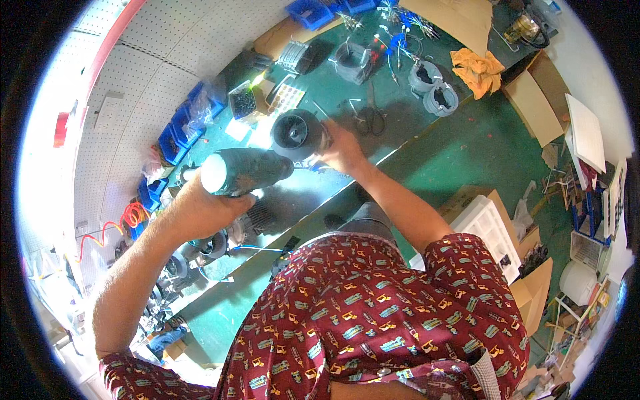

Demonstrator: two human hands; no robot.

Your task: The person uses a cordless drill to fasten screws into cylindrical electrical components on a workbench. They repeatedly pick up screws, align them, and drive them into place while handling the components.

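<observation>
My left hand point(212, 208) is wrapped round a dark green power driver point(250, 172), held level over the green workbench. Its nose points right and meets, or nearly meets, the lower side of a dark grey round motor housing point(293, 132); I cannot tell if they touch. The housing's round opening faces up, with a hub inside. My right hand point(343, 152) grips the housing from its right side, with the fingertips partly hidden behind it. Below the driver lies a finned motor part point(257, 220), partly covered by my left hand.
Blue bins point(180, 137) line the pegboard at the left. Behind the housing stand a box of small dark parts point(245, 103) and a sheet of round stickers point(287, 97). Scissors point(372, 120), grey ring-shaped parts point(433, 87) and an orange cloth point(477, 71) lie farther right.
</observation>
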